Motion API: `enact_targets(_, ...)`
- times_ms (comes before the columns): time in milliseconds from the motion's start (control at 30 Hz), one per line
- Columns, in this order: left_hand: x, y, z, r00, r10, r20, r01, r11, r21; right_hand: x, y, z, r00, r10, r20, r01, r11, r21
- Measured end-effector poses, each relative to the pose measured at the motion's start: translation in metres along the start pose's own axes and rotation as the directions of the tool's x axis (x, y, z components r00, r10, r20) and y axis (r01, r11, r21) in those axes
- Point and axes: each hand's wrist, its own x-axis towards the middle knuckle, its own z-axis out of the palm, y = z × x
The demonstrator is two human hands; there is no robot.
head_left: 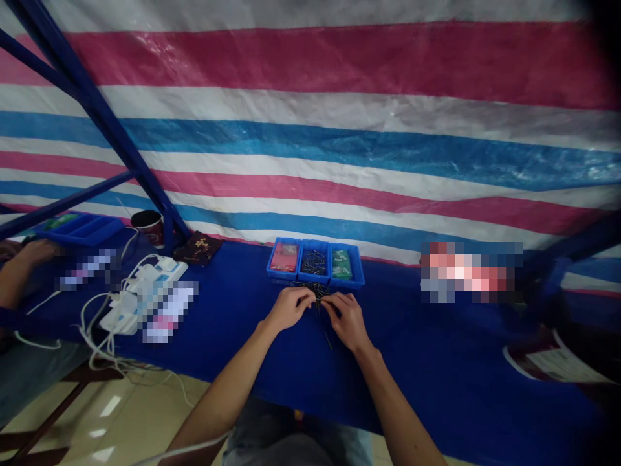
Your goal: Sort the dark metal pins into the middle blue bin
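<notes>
On the blue tabletop, a loose pile of thin dark metal pieces [319,292], like long screws or nails, lies just in front of a three-part blue tray [347,283]. My left hand [290,307] is at the pile's left side, its thumb and fingers pinched together. From the right, my right hand [345,316] meets the pile with its fingers also closed in a pinch. What sits between the fingertips is too small to make out. More dark pieces [315,260] fill the tray's middle compartment. One single piece [328,341] lies nearer to me.
The tray's left part holds a pink packet [284,257], its right part green packets [341,264]. Leftward are a brown wrapper [198,248], a white power strip [160,285] with cables, a paper cup [149,228] and another person's hand [36,251]. A large cup [553,357] lies at right.
</notes>
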Motion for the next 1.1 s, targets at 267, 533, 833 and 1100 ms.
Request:
enact_targets(267, 0.0005, -0.0009, 0.0003, 1.0, 0.001, 0.004, -0.001, 1.0, -0.004, 0.0001, -0.0004, -0.0002, 1.0, -0.013, -0.009, 0.013, 1.0, -0.011)
enact_targets(533, 0.0, -0.0006, 0.0012, 1.0, 0.006, -0.006, -0.006, 1.0, -0.001, 0.0001, 0.0017, 0.0004, 1.0, -0.01, -0.006, 0.01, 1.0, -0.002)
enact_targets(833, 0.0008, -0.0003, -0.0001, 1.0, 0.008, -0.007, -0.008, 1.0, -0.002, -0.0007, 0.0006, 0.0015, 1.0, -0.007, -0.005, 0.007, 1.0, -0.005)
enact_targets(1100, 0.0004, -0.0004, 0.0005, 1.0, 0.0, 0.005, 0.0, 1.0, -0.007, -0.0008, 0.0015, 0.0013, 1.0, -0.009, 0.005, 0.009, 1.0, 0.005)
